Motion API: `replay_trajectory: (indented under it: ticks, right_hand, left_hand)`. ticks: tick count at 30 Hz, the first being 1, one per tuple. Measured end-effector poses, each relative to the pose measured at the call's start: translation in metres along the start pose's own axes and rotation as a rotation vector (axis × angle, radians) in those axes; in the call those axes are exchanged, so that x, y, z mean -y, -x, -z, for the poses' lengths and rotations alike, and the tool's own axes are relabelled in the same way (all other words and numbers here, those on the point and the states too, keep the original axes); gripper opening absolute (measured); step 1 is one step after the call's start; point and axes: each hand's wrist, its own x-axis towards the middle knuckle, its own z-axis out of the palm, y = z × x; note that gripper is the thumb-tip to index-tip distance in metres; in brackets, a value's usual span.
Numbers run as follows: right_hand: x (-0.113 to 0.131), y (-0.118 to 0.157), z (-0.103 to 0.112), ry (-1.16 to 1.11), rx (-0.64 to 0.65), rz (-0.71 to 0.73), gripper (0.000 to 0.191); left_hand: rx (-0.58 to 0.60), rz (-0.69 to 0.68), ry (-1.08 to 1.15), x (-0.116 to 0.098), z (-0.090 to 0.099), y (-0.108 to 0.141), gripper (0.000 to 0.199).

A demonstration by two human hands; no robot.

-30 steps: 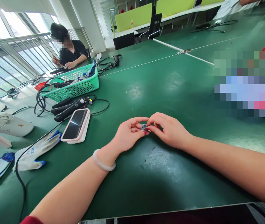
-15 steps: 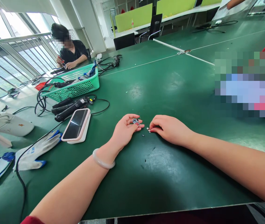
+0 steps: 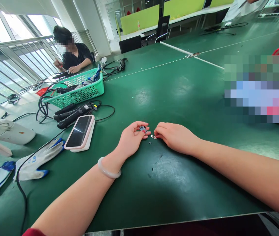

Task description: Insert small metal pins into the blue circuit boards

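Note:
My left hand pinches a small blue-grey part with metallic edges between thumb and fingers, just above the green table. Its exact kind is too small to make out. Close by on the right, my right hand has its fingertips pressed together on a small flat white-and-dark piece. That piece points toward my left fingertips; a narrow gap seems to part the two items. A tiny dark block lies on the table just below them.
To the left lie a phone in a pink case, black handheld devices with cables, and white-blue gloves. Behind them stands a green basket. A person sits at the far left. A white lamp-like object is at the left edge.
My right hand has moved slightly left, bringing the flat piece closer to the part in my left hand. The left hand has hardly moved.

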Motion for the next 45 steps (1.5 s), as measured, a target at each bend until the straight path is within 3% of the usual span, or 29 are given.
replay_trajectory:
  ticks: [7, 22, 29, 35, 40, 45]
  right_hand:
    - [-0.0006, 0.0006, 0.0005, -0.024, 0.011, -0.003, 0.015]
    - [0.0012, 0.0010, 0.0031, -0.075, 0.017, -0.015, 0.015]
    - [0.0014, 0.0021, 0.0033, -0.063, -0.037, -0.077, 0.013]
    - [-0.0001, 0.0012, 0.0026, -0.007, -0.034, -0.166, 0.019]
    - [0.0040, 0.0057, 0.0050, -0.070, -0.015, -0.111, 0.017]
    - [0.0057, 0.0049, 0.0020, 0.022, 0.004, -0.059, 0.017]
  left_hand:
    - [0.090, -0.074, -0.103, 0.0045, 0.0011, 0.0031, 0.024]
    - [0.148, -0.098, -0.156, 0.0033, -0.0002, 0.0051, 0.024]
    - [0.109, -0.172, -0.162, 0.0059, 0.0020, 0.0026, 0.024]
    - [0.002, -0.188, -0.224, 0.0059, 0.0060, -0.0012, 0.022]
    - [0.004, -0.145, -0.214, 0.0085, 0.0063, -0.0026, 0.025]
    - [0.013, -0.147, -0.259, 0.0070, 0.0049, -0.0012, 0.031]
